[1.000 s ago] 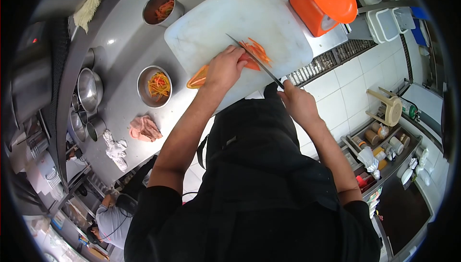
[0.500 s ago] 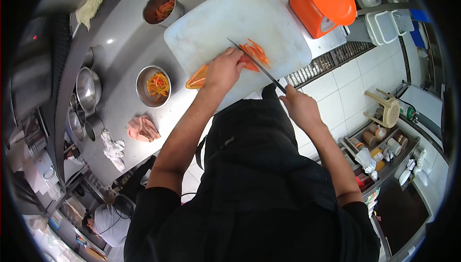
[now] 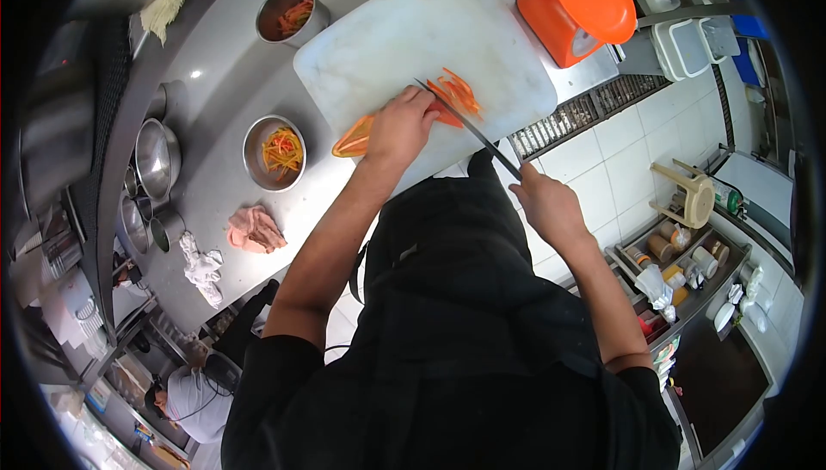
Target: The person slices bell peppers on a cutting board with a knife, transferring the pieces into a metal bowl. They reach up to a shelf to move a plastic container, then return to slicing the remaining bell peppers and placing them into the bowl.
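Observation:
A white cutting board (image 3: 404, 31) lies on the steel counter. My left hand (image 3: 400, 126) presses down on a carrot piece (image 3: 445, 113) at the board's near edge. My right hand (image 3: 547, 203) grips the handle of a long knife (image 3: 469, 123), whose blade crosses the carrot right beside my left fingers. Thin carrot strips (image 3: 460, 91) lie just beyond the blade. More carrot slices (image 3: 351, 139) stick out from under my left wrist.
A steel bowl of shredded vegetables (image 3: 274, 152) and a steel pot (image 3: 291, 14) with more stand left of the board. An orange scale (image 3: 581, 5) sits at its right. Pink and white cloths (image 3: 252, 231) lie on the counter. Another person (image 3: 185, 397) is below left.
My right hand has drawn back toward me and to the right, pulling the knife along through the carrot. My left hand has stayed on the carrot.

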Demonstrator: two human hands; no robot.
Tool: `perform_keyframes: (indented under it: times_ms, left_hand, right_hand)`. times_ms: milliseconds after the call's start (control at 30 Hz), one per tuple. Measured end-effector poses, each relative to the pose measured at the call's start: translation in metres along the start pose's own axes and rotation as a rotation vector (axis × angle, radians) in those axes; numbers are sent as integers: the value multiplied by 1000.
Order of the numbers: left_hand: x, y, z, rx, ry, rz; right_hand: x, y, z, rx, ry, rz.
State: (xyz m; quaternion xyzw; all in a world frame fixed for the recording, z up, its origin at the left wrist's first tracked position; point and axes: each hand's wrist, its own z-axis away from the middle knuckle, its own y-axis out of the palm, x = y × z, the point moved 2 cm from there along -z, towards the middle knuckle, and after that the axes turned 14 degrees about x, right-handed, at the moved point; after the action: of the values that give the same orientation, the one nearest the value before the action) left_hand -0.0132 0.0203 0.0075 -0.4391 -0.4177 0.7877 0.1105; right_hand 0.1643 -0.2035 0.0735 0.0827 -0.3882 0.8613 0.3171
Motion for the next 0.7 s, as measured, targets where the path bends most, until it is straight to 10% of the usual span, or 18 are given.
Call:
perform_keyframes:
  times_ms: [700]
  left_hand:
    - [-1,7,6,-115,-18,-56]
  right_hand:
    - [6,14,9,41,72,14]
